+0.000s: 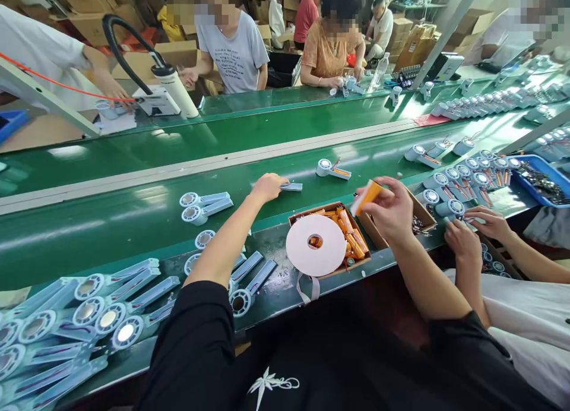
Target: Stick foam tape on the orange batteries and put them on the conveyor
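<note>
Two hands at work: the right hand (394, 212) holds an orange pack (369, 198) with a white piece against it, its grip narrow, above the box edge; the left hand (268, 187) is at a light-blue casing (292, 187) lying on the green belt, mostly covering one end, so I cannot tell how wide its grip is.
Belt: glossy green (133, 221), streaked with light reflections, with a pale divider strip (236, 157) along it.
Table: dark green ledge (285, 285) beside the belt, small crumbs scattered on it.
Box: open cardboard box (366, 258) of orange packs on the ledge, a white roll (296, 244) lying over it, its loose end hanging at the front.
Casings: blue-grey fan-like casings (89, 286) crowd the lower left; more stand in rows to the right, near a blue tray (545, 170) of small dark parts.
Neighbour: another person's hands (463, 239) work at the right.
Room: people sit or stand across the belt, with stacked cartons (84, 28) behind them.
</note>
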